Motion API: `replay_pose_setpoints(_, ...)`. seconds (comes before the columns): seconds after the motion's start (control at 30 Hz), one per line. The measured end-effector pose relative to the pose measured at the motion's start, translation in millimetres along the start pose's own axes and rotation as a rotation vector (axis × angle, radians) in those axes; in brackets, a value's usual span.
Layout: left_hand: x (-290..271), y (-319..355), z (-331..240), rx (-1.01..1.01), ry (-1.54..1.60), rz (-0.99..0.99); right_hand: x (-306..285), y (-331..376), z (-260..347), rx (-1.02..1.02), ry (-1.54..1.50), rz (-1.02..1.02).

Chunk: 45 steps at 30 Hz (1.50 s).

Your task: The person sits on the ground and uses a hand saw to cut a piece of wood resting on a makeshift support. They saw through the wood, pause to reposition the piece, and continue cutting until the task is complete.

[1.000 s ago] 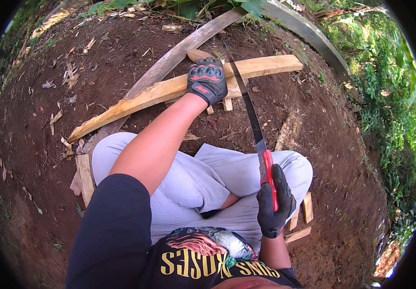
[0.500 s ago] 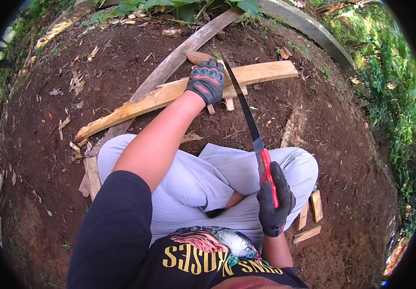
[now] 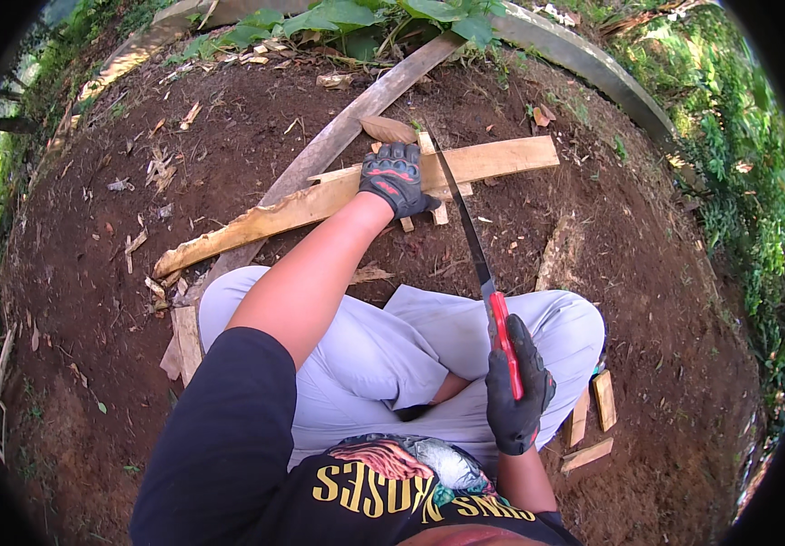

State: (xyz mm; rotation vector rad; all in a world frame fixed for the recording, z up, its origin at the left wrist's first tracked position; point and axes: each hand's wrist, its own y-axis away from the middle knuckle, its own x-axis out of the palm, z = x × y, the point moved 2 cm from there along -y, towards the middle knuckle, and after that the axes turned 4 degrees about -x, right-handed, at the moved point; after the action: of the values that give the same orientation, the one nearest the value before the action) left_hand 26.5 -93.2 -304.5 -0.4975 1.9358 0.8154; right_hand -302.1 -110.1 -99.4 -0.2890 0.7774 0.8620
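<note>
A long pale wooden board with a rough, ragged left end lies slantwise on the ground, over several small wood strips. My left hand, in a black glove with red marks, is closed over the middle of the board, its thumb at the near edge. My right hand, also gloved, is wrapped round the red handle of a hand saw. The saw's dark, narrow blade points away from me and crosses the board just right of my left hand. Whether its teeth have cut into the wood cannot be made out.
A weathered grey plank runs diagonally beneath the board. A brown dry leaf lies beyond my left hand. Short wood offcuts sit by my right knee. Wood chips are scattered over brown soil, and green plants grow at the far edge.
The saw has come back slightly toward me across the board. My left hand has shifted a little left along the board, and its thumb now shows. The whole view has tilted slightly.
</note>
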Motion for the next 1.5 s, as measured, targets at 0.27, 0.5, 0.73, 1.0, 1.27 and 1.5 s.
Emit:
replay_pose_setpoints(0.27,-11.4,-0.9,-4.8,-0.014,0.059,0.021,-4.2,3.2,-14.4,0.049,-0.112,-0.088)
replay_pose_setpoints(0.5,-4.2,4.9,-5.4,-0.036,-0.078,0.009,-8.3,-32.1,-4.1,0.038,-0.173,-0.208)
replay_pose_setpoints(0.73,-24.5,-0.7,-9.4,0.086,-0.072,-0.056,51.8,-139.5,-17.2,-0.087,-0.223,-0.146)
replay_pose_setpoints(1.0,-26.7,-7.6,-6.7,0.122,0.096,0.007,67.1,-141.6,-34.7,-0.129,-0.208,-0.201)
replay_pose_setpoints(1.27,-22.4,1.6,-19.9,0.187,0.131,-0.145,62.1,-145.8,-36.9,-0.175,-0.194,-0.243)
replay_pose_setpoints(1.5,-17.5,0.1,-24.6,0.214,0.023,-0.125,62.2,-148.3,-31.0,-0.133,-0.181,-0.201)
